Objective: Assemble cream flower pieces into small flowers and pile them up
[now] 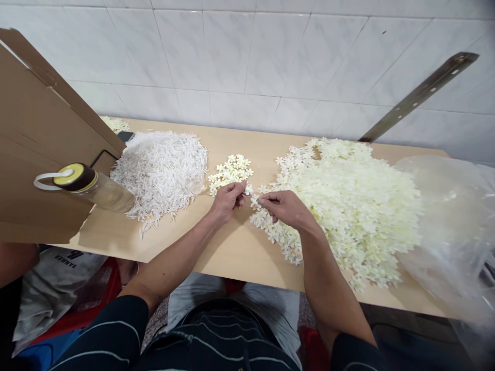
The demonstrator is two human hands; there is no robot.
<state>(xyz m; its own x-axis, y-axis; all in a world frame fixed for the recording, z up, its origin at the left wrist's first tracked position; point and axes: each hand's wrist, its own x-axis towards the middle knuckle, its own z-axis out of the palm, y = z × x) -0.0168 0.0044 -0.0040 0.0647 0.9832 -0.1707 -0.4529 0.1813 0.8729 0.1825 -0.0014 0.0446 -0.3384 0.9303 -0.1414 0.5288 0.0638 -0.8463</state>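
Note:
My left hand (228, 201) is closed in a pinch over the table's middle. What sits between its fingers is too small to make out; a pale blossom shows just beside the fingertips. Facing it, my right hand (285, 207) pinches a small white artificial flower (254, 200) by its edge. Behind my left hand lies a small cluster of pale yellow flowers (233, 169). A large heap of loose cream flowers (356, 196) spreads to the right, partly behind my right forearm. On the left is a pile of thin white stem-like pieces (166, 167).
A clear bottle with a yellow-and-brown lid (75, 178) stands by a cardboard panel (42, 139) at left. A plastic bag (456, 206) lies at the right end of the table (247, 255). A metal strip (419, 98) leans on the tiled wall. Another person sits at lower left.

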